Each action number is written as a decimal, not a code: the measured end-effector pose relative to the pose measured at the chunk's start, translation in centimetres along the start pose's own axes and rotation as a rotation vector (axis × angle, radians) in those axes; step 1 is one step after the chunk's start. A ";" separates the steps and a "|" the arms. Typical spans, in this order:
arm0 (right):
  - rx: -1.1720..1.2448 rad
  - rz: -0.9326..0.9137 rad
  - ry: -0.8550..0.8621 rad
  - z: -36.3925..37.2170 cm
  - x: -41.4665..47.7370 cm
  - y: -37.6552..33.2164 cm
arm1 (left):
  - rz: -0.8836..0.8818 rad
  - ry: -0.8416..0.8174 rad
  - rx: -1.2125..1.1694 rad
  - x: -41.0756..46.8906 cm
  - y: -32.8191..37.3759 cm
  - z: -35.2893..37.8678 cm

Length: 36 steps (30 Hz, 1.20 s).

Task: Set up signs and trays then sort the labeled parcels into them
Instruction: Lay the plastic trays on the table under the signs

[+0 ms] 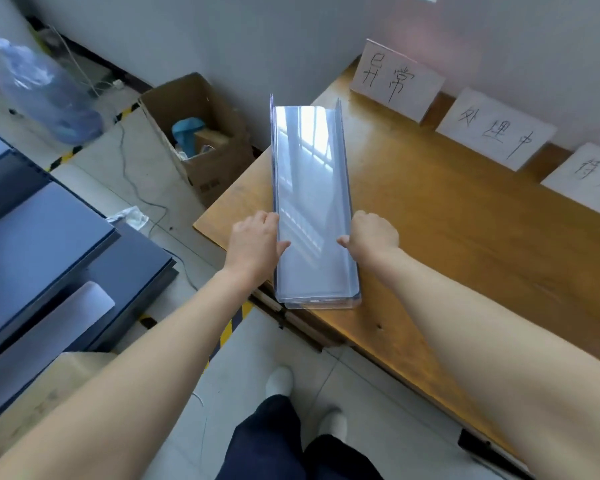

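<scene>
A stack of long clear plastic trays (310,174) lies lengthwise over the left end of the wooden table (447,230), its near end past the table's edge. My left hand (255,242) grips the stack's left wall and my right hand (373,235) grips its right wall, thumbs inside. Three white handwritten signs lean against the wall at the table's back: one (397,79) at the left, one (496,129) in the middle, and one (586,178) cut off at the right edge. No parcels are in view.
An open cardboard box (201,133) with a blue object inside stands on the floor left of the table. Dark blue panels (45,244) are stacked at the left. A clear plastic bag (45,91) lies at the upper left. Cables and yellow-black floor tape cross the floor.
</scene>
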State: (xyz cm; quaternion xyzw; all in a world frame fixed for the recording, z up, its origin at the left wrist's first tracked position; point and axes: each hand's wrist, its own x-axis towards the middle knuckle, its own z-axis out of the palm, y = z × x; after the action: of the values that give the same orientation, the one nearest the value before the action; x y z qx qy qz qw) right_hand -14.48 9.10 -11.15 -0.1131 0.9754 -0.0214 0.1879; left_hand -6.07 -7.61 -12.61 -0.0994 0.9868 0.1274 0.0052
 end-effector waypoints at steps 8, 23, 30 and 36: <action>0.050 0.102 0.036 0.9 0.7 -1.3 | -0.092 -0.130 -0.103 1.4 -0.1 1.2; -0.005 0.076 0.080 -0.8 -0.3 -2.5 | -0.216 -0.097 -0.121 1.9 -2.4 0.8; -0.024 0.054 0.139 -1.7 -0.6 -2.1 | -0.268 -0.081 -0.038 1.9 -2.4 -0.5; 0.117 0.131 0.172 -2.3 -0.6 -0.8 | -0.314 -0.054 -0.041 2.0 -2.0 -1.2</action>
State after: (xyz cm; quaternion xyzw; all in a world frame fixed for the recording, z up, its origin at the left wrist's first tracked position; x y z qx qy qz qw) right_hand -14.63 8.47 -8.77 -0.0358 0.9903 -0.0756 0.1109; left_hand -7.61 -10.18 -12.01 -0.2491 0.9558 0.1479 0.0497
